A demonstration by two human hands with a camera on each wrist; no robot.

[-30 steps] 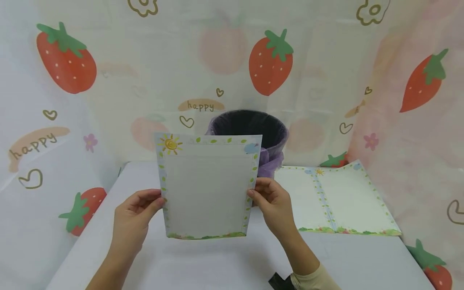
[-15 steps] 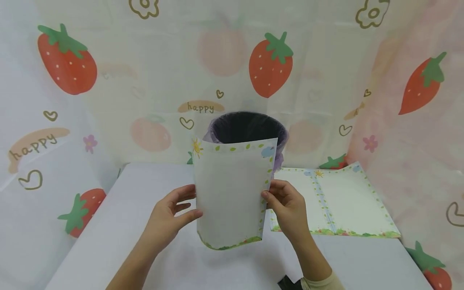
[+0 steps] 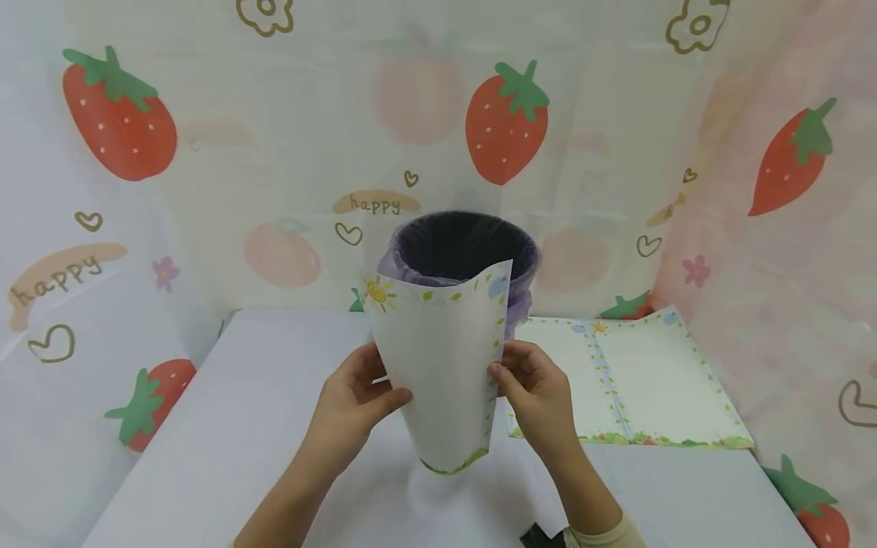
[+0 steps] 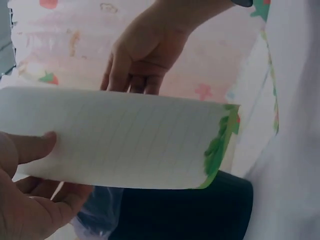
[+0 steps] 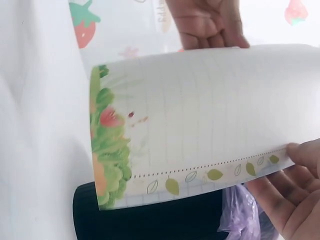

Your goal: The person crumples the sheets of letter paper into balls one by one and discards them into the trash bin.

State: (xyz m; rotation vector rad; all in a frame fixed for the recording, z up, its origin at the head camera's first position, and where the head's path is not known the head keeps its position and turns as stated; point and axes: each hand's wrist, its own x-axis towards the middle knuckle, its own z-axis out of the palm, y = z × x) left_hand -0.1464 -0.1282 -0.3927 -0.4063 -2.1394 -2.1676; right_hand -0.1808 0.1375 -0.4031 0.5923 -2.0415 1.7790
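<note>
The left hand (image 3: 356,397) and right hand (image 3: 537,392) pinch opposite edges of a leaf-bordered writing sheet (image 3: 448,365), thumbs in front, holding it bowed above the desk (image 3: 281,373). Behind stands a black bin (image 4: 185,212) lined with a purple bag (image 3: 521,304), its depths too dark to read.

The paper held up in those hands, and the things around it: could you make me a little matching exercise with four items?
Things:
1. held paper
2. other paper
3. bin liner
4. backdrop

Descriptions:
A. purple
B. lying on the table
C. printed with strawberries
D. gripped at its sides and curved

Right pairs: 1-D, 2-B, 3-A, 4-C
</note>
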